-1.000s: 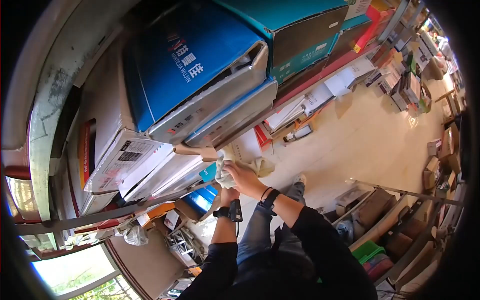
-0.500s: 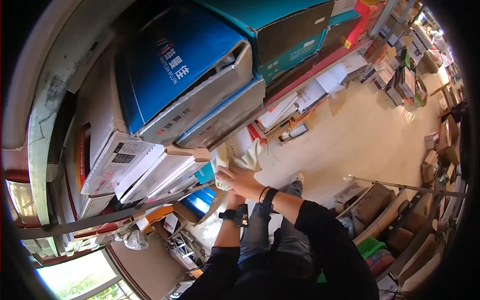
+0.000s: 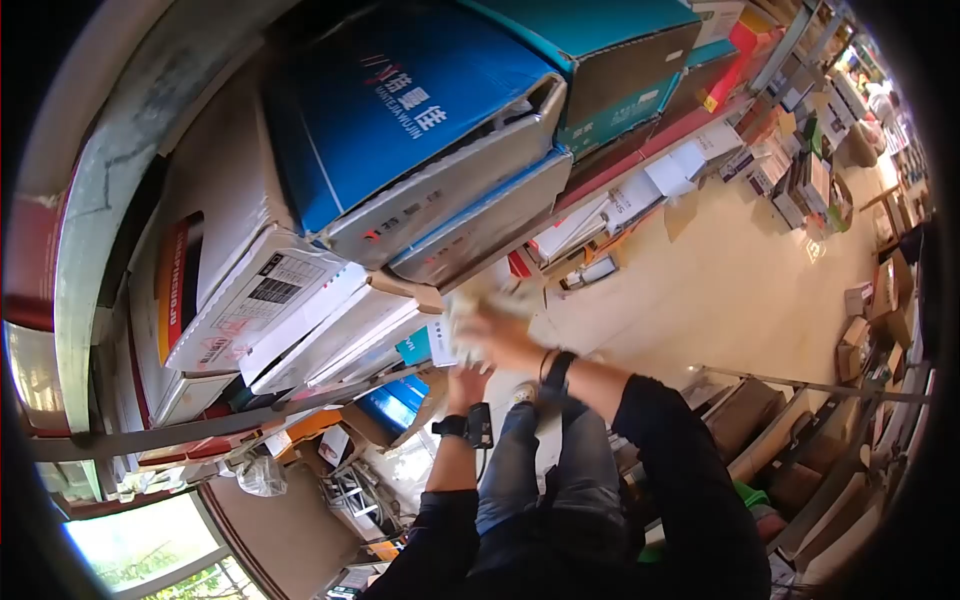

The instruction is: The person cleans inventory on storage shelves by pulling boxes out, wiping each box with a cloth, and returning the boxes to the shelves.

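An off-white cloth (image 3: 487,303) is bunched up between my two hands, smeared by motion. My right hand (image 3: 505,340) is closed over it from the right side, its fingers blurred. Just below, my left hand (image 3: 468,385) is closed against the lower part of the cloth, with its fingers partly hidden. Both hands are in front of the shelf edge, beside a worn white carton (image 3: 340,335) and a small teal box (image 3: 414,347). Above them sits a blue box with white lettering (image 3: 400,110).
Stacked cartons fill the shelf on the left, including a teal box (image 3: 600,35). A metal shelf rail (image 3: 250,418) runs below them. Boxes line the tiled floor (image 3: 690,290) ahead. Another rack rail (image 3: 800,382) with cartons stands at right.
The cloth and my right hand have shifted slightly right and blurred. My view has turned, so the shelf boxes appear further right. One foot has come forward on the left.
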`<act>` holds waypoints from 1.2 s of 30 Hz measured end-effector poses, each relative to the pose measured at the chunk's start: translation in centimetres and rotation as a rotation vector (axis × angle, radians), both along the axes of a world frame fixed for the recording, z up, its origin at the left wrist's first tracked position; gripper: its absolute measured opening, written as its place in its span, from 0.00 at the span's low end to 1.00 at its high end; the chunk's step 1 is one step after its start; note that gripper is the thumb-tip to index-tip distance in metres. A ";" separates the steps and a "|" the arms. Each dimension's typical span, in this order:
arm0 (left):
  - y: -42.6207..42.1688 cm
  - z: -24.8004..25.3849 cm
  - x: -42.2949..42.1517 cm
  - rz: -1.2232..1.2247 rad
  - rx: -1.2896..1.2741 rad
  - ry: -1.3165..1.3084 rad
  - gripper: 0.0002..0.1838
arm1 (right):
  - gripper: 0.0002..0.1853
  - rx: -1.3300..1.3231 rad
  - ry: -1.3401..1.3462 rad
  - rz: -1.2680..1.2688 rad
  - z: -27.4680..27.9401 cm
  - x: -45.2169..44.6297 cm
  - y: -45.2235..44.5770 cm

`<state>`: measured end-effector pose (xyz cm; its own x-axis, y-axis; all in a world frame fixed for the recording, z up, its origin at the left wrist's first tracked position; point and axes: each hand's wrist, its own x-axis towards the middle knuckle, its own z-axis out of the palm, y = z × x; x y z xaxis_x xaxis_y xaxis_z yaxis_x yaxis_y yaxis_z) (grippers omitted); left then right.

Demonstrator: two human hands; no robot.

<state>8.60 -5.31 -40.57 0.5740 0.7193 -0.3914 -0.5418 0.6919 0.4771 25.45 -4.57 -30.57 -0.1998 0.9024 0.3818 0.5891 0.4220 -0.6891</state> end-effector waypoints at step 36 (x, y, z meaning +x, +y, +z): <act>0.6 7.9 -3.6 0.191 -0.181 0.444 0.32 | 0.24 -0.592 0.176 -0.465 3.5 6.1 6.0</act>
<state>5.04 -4.68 -32.62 0.1896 0.6932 -0.6954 -0.4387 0.6934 0.5716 31.56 1.44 -27.04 0.2690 0.9423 -0.1991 0.4765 -0.3098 -0.8227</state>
